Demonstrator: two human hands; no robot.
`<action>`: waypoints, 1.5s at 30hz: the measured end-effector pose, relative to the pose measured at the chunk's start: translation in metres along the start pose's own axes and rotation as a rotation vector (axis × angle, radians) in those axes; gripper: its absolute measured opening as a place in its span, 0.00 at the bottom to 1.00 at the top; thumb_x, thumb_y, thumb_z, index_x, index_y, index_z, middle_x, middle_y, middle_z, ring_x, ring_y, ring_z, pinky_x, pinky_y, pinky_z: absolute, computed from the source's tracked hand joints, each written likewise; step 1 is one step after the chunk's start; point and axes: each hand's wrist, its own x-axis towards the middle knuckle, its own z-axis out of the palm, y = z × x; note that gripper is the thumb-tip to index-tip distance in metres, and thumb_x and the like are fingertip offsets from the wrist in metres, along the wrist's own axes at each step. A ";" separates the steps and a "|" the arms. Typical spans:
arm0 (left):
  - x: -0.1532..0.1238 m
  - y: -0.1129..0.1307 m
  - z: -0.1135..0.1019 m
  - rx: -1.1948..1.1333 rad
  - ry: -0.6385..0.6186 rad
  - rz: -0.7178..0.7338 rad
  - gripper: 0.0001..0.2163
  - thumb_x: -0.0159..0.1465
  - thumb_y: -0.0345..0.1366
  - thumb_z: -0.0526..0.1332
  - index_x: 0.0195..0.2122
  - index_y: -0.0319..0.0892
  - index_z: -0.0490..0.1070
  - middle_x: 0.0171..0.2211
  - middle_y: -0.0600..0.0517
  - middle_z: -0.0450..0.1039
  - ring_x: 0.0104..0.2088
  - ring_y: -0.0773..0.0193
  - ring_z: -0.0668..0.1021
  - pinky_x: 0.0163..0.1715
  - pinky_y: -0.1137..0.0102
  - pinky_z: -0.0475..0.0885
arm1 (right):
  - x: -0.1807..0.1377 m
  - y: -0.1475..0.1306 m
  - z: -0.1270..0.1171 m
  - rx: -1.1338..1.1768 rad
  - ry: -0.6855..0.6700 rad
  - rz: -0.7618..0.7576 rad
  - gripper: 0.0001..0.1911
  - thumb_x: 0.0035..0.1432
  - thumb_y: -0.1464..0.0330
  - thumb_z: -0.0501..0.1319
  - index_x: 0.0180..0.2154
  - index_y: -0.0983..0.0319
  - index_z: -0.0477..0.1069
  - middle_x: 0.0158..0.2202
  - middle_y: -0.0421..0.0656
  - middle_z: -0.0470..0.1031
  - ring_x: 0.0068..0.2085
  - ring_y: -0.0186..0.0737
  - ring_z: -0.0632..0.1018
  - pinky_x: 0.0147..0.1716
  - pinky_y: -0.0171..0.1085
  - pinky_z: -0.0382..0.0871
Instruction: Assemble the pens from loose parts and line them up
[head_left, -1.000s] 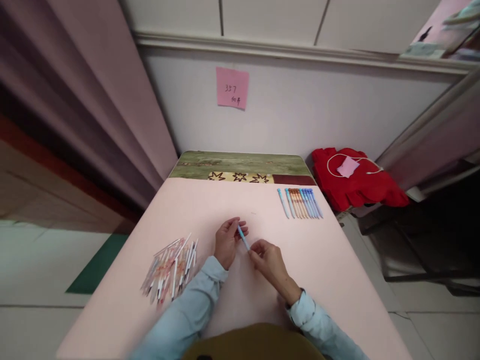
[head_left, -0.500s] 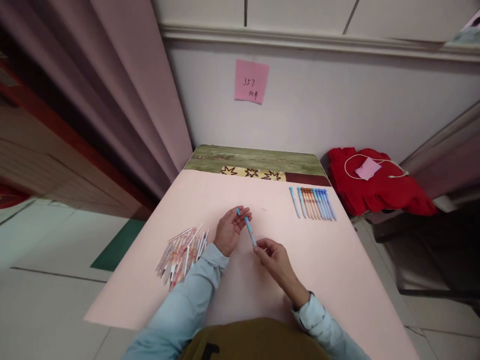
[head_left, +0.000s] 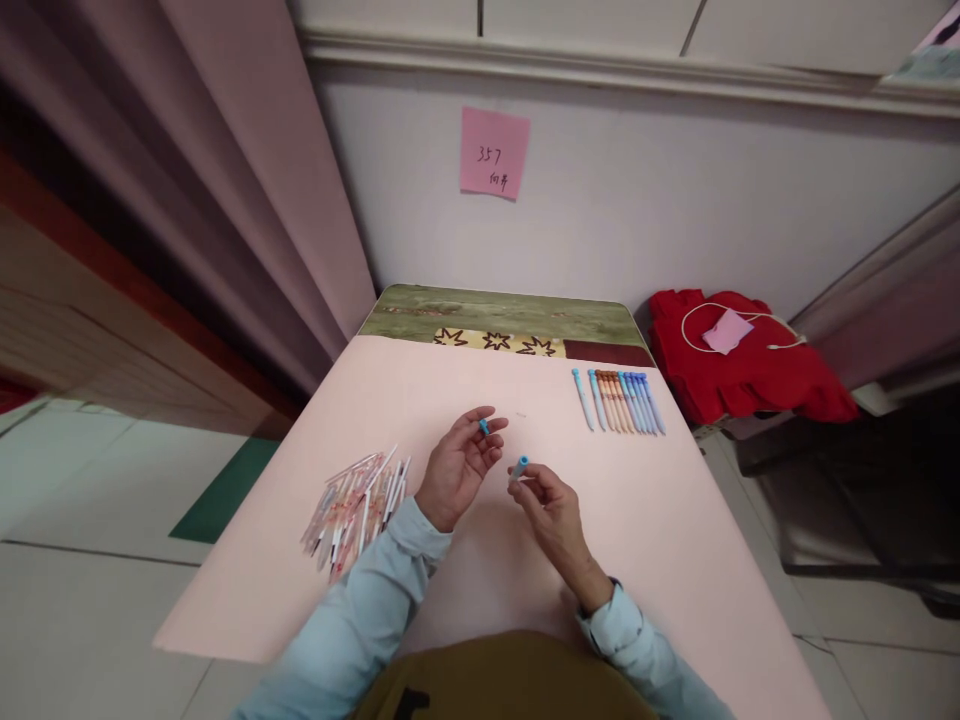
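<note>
My left hand, palm turned up, holds a small blue pen cap at its fingertips, with the other fingers loosely curled. In my right hand, thumb and fingers pinch a blue pen barrel, tilted so that its round end faces me. The cap and barrel are apart, a short way above the table. To the right lies a row of pens with blue and brown tops, side by side. Left of my hands is a loose pile of thin pen refills, partly behind my left sleeve.
The table has a pale pink cover and a green patterned strip at its far edge. A wall with a pink note stands behind. Red cloth with a cord lies to the right; a curtain hangs left.
My right hand has tipped the pen barrel so its end points toward me instead of away. My left hand has turned and lifted the cap slightly. The view has shifted a little.
</note>
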 end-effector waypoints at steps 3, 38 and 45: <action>0.000 -0.001 0.001 0.016 -0.019 0.013 0.07 0.58 0.30 0.61 0.39 0.39 0.73 0.33 0.49 0.76 0.28 0.70 0.75 0.26 0.76 0.70 | 0.000 -0.001 -0.001 0.015 0.013 -0.004 0.14 0.58 0.60 0.64 0.43 0.61 0.75 0.37 0.46 0.79 0.34 0.38 0.77 0.36 0.37 0.73; -0.039 -0.002 0.002 0.915 0.048 0.721 0.04 0.59 0.36 0.67 0.34 0.43 0.78 0.34 0.49 0.74 0.33 0.64 0.74 0.32 0.71 0.69 | 0.121 0.018 -0.016 -0.815 0.135 -0.069 0.14 0.60 0.64 0.60 0.46 0.59 0.77 0.38 0.43 0.77 0.38 0.38 0.76 0.40 0.34 0.65; -0.048 0.009 -0.002 1.119 -0.003 1.089 0.09 0.64 0.28 0.62 0.45 0.45 0.75 0.39 0.49 0.74 0.40 0.64 0.76 0.38 0.70 0.72 | 0.120 0.037 -0.005 -0.962 0.188 -0.130 0.10 0.64 0.65 0.57 0.38 0.60 0.77 0.40 0.45 0.75 0.36 0.38 0.74 0.34 0.34 0.62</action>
